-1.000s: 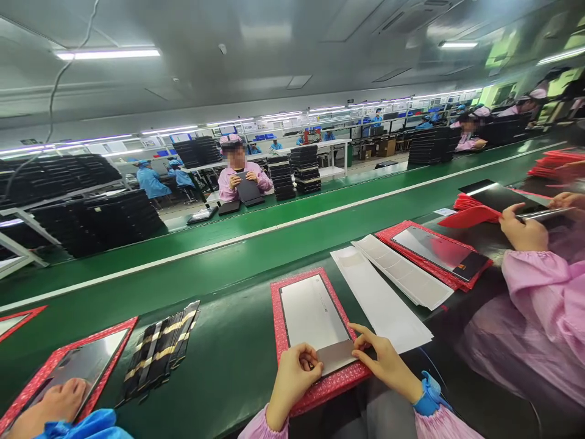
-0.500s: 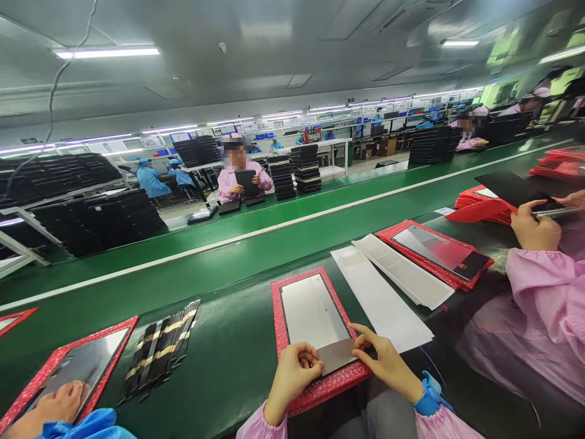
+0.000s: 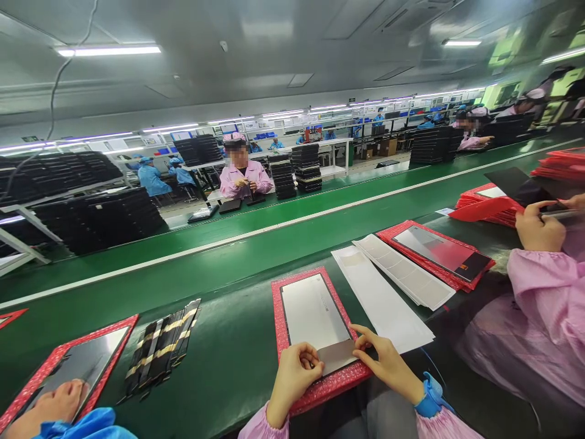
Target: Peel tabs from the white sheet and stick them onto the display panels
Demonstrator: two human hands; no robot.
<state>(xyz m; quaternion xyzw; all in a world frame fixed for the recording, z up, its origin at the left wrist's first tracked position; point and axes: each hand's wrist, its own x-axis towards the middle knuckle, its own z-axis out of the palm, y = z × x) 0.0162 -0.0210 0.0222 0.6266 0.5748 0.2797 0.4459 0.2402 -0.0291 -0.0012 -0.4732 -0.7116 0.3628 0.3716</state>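
Note:
In front of me a flat silver panel with a dark border (image 3: 313, 308) lies on red bubble-wrap sheeting (image 3: 280, 305). Across its near end is a grey adhesive sheet (image 3: 337, 355). My left hand (image 3: 295, 372) pinches the sheet's left end between thumb and fingers. At the right end, my right hand (image 3: 381, 360), with a blue strap (image 3: 432, 393) at the wrist, grips the sheet between thumb and forefinger. The sheet looks almost flat against the panel; whether it touches along its whole length I cannot tell.
White backing sheets (image 3: 379, 299) and grey label strips (image 3: 404, 271) lie to the right, beside another panel on red wrap (image 3: 434, 244). Black strips (image 3: 159, 347) lie left, near a co-worker's hand (image 3: 59, 399). Another co-worker's hand (image 3: 542, 225) is at right. A green conveyor (image 3: 256, 238) runs beyond.
The grey sheet's bowed upper edge now lies straighter and flatter on the panel. My hands keep nearly the same places. The person across has lowered a dark panel.

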